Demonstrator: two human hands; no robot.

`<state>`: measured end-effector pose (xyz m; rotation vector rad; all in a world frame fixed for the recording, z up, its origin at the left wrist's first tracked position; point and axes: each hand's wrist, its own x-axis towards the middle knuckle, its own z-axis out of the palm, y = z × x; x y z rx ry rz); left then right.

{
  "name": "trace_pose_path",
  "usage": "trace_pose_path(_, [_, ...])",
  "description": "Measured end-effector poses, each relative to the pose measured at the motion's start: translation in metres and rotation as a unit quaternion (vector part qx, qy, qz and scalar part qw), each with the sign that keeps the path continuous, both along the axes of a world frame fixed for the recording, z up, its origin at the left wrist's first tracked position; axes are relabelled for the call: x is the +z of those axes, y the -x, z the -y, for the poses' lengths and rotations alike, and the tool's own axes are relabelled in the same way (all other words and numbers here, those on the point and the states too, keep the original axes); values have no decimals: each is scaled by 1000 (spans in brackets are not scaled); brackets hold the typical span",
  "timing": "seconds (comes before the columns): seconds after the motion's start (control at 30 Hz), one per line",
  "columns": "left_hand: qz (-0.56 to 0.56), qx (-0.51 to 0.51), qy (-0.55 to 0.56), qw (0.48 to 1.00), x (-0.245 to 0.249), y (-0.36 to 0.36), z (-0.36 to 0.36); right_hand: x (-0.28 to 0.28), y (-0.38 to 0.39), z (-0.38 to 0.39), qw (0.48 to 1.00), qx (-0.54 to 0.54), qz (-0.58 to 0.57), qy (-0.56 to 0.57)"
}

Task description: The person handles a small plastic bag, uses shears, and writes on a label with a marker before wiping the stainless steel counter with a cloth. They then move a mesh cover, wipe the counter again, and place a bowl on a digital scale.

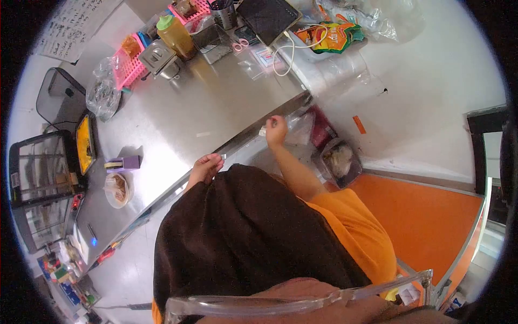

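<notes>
My left hand [205, 167] is at the front edge of the steel table [232, 102], its thumb and fingers pinched on a small white piece [224, 156]. My right hand [277, 131] is raised beyond the table's front edge, with its fingers curled closed. A small crumpled whitish scrap [262, 131] shows at the left side of this hand, held by the fingers. Below and to the right of it stands a bin [353, 175] with a clear liner and some waste inside. A pale strip [203, 134] lies on the tabletop between the hands and the back.
A purple tape dispenser [129, 162] and a plastic tub [117, 198] with brown contents stand on the left. Along the back are a steel container [157, 58], a sauce bottle [177, 36], pink scissors [240, 45] and a black tablet [268, 19]. A white cable [292, 58] hangs nearby.
</notes>
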<state>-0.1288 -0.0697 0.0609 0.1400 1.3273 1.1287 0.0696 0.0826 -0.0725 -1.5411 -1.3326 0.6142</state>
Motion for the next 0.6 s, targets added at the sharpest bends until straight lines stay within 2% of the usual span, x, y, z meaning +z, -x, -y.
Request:
trace_pose_path(0.13, [20, 25, -11, 999, -3, 4, 6, 3, 8, 2, 991, -57, -120, 18])
trace_pose_path(0.33, [21, 37, -8, 999, -5, 8, 11, -6, 15, -1, 983, -98, -141, 72])
trace_pose_path(0.43, [11, 33, 1, 999, -6, 10, 13, 10, 15, 3, 984, -97, -132, 67])
trace_pose_path(0.6, [19, 38, -6, 999, -7, 15, 17, -6, 9, -5, 991, -88, -98, 34])
